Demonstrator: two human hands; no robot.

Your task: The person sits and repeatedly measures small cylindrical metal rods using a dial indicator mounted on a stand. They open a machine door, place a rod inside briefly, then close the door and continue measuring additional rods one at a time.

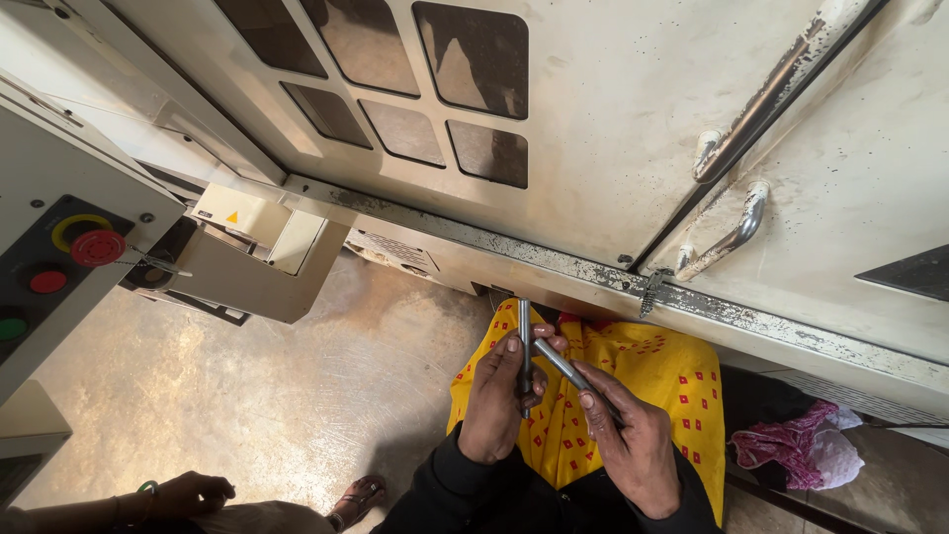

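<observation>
Rods (525, 348) — we're gripping one upright in left hand (497, 405), right hand (633, 440) holding the second (568, 371) angled against it, over the yellow cloth (652, 371). We're keeping tips aligned, grips firm.

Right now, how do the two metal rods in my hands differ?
The rod in the left hand stands upright, its top well clear of the fingers; the rod in the right hand slants down to the right, mostly along that palm. The upright rod looks darker, the slanted rod shinier. Both are slim, grey, and meet near the thumbs.
</observation>
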